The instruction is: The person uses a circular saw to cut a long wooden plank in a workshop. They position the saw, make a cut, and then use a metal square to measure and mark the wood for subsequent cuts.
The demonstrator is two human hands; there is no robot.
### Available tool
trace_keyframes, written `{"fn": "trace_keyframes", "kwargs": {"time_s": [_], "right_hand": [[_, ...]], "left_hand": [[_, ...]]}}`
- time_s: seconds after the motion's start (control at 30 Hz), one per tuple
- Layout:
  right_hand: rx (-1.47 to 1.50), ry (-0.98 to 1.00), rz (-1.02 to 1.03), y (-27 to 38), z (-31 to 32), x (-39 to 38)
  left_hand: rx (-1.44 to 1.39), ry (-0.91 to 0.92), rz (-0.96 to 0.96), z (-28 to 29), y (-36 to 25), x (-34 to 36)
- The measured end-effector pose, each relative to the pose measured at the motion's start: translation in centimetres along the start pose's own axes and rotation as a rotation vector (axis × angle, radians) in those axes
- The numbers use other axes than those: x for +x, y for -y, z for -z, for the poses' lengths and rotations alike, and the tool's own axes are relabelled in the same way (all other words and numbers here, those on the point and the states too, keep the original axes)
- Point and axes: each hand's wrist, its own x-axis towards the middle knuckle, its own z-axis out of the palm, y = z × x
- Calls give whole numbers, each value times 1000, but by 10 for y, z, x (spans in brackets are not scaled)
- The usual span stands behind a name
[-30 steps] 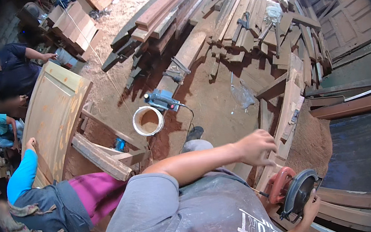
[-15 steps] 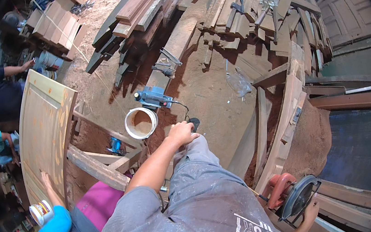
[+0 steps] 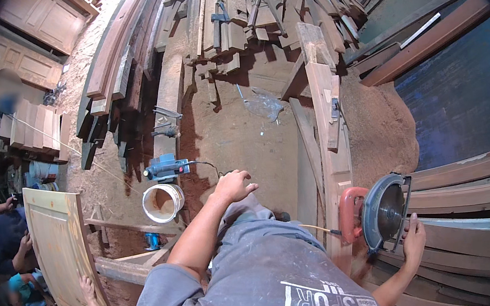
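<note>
Saw (image 3: 384,216): at lower right, beside the body, overlapping the beam (image 3: 334,169) in view; resting on it or held clear, cannot tell.
Pointing: red handle (image 3: 349,213) to the left, plate (image 3: 407,194) to the right, blade (image 3: 392,203) face mostly up.
Long axis: along the plate, running away from the body, far end leaning slightly right.
Right hand (image 3: 413,237): at the plate's outer edge, with fingers bent; pinching or only touching, cannot tell.
Left hand (image 3: 234,185): above the trousers (image 3: 244,208), holding nothing, with fingers loosely bent and slightly apart.
Cord (image 3: 316,227): yellowish, leading left from the handle.
Bucket (image 3: 164,202): white, left of the left hand, just below the blue planer (image 3: 166,166) in view.
Sawdust (image 3: 382,130): heaped right of the beam.
Co-worker's hand (image 3: 88,288): against the door panel (image 3: 61,249), far left.
</note>
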Motion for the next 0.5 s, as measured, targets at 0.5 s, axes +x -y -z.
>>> {"fn": "trace_keyframes", "kwargs": {"time_s": [0.5], "right_hand": [[-264, -80, 429, 102, 38, 26]], "left_hand": [[-162, -172, 174, -25, 27, -52]]}}
